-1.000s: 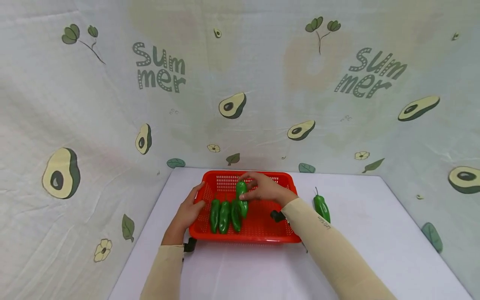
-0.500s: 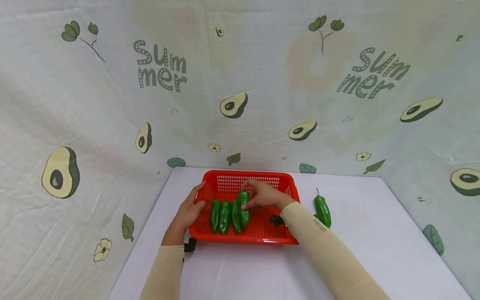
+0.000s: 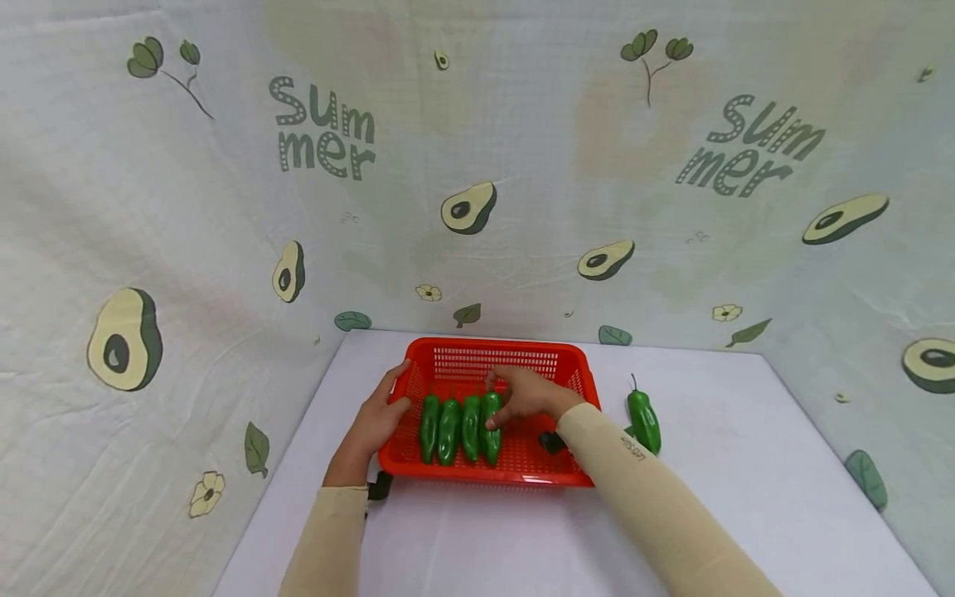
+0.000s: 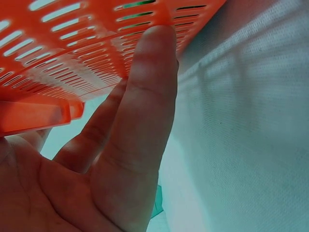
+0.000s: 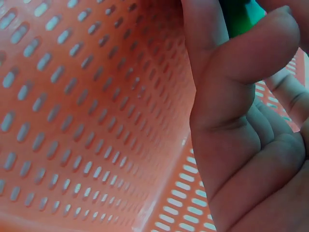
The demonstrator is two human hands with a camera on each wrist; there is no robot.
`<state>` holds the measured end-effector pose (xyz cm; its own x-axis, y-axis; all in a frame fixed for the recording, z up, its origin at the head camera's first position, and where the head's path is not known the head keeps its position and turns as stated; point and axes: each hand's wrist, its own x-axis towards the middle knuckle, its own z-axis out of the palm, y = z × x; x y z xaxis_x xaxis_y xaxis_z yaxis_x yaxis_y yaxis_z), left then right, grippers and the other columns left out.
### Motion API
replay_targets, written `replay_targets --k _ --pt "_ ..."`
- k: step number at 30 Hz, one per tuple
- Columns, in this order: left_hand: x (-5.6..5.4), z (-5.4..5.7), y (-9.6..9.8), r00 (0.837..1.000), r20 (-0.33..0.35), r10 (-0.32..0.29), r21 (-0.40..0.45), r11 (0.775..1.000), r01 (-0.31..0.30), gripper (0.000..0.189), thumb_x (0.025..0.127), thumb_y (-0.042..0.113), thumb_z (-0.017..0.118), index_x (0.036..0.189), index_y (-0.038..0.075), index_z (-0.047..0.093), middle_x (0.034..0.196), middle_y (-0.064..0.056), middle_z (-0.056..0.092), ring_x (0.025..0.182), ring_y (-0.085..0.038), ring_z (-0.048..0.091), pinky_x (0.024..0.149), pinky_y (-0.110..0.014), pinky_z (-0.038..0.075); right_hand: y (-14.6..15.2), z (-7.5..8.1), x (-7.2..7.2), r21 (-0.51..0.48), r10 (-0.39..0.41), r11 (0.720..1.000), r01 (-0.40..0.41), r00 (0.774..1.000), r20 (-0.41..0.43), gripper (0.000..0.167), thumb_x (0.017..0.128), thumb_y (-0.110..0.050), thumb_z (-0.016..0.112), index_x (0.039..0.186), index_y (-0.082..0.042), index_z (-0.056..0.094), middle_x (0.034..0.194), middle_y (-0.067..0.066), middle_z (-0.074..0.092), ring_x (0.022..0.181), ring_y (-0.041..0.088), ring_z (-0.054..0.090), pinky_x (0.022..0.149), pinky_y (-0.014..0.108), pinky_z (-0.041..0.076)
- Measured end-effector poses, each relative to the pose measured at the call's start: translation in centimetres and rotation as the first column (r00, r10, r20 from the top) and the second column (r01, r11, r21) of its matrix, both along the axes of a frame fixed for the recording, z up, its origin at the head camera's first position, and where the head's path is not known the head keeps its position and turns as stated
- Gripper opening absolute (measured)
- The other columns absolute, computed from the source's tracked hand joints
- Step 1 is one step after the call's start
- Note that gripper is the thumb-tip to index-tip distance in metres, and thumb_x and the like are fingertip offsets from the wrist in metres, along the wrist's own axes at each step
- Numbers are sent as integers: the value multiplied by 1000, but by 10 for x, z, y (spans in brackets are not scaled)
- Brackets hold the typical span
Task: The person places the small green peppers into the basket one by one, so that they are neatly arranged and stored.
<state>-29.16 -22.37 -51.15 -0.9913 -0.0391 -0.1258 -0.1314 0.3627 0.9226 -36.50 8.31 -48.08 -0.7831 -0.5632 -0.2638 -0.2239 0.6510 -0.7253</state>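
A red plastic basket [image 3: 552, 475] with slotted walls stands on the white table. Several green peppers lie side by side in its left half, stems toward the back. My left hand [image 3: 376, 419] holds the basket's left side, thumb over the rim; in the left wrist view its fingers [image 4: 145, 96] lie against the slotted outer wall. Inside the basket, my right hand [image 3: 525, 394] pinches the rightmost green pepper [image 3: 492, 444] of the row between thumb and fingers. Only a bit of that pepper's green shows in the right wrist view.
Another green pepper [image 3: 645, 423] lies on the table right of the basket. Beside it, a green piece [image 3: 630, 430] peeks out behind the right sleeve [image 3: 642, 481]. A cloth printed with avocados [image 3: 468, 209] hangs behind and at both sides.
My right hand has lowered the pepper, bringing it from above the row down beside the other peppers, slightly rightward and nearer. The left hand stays on the basket's side.
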Motion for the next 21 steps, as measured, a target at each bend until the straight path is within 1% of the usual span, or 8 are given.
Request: replay_targets --k 2,6,12,17,21 --pt "0 0 0 1000 5 -1 3 1000 1 66 101 25 54 160 51 37 153 -16 51 109 -36 62 86 -48 61 0 -1 0 13 3 1000 -3 1000 -5 57 74 -33 97 119 -22 63 105 6 69 90 23 67 78 38 59" --pt "0 2 -1 1000 2 7 -23 1000 -7 66 101 26 53 159 52 37 154 -14 51 111 -36 61 87 -47 60 0 -3 -1 23 15 1000 -15 1000 -13 55 76 -35 96 119 -23 64 105 5 69 89 22 68 79 37 59" --pt "0 3 0 1000 2 1 -19 1000 -1 66 101 26 53 160 52 36 153 -15 51 107 -36 63 83 -45 61 2 -7 -2 27 16 1000 -15 1000 -25 52 78 -36 95 118 -26 64 99 2 72 86 21 69 79 37 58" --pt "0 0 1 1000 11 4 -7 1000 -4 66 101 26 54 160 52 37 153 -15 51 103 -34 64 80 -45 62 1 -7 2 29 23 999 -22 999 -25 50 78 -35 95 118 -24 66 97 2 72 88 22 68 78 37 59" --pt "-1 -2 2 1000 -2 5 -18 1000 -5 66 100 26 54 159 52 38 151 -16 54 100 -33 66 79 -45 62 1 -6 4 43 21 999 -19 999 -40 49 79 -33 95 117 -24 66 93 -1 71 87 21 68 77 37 58"
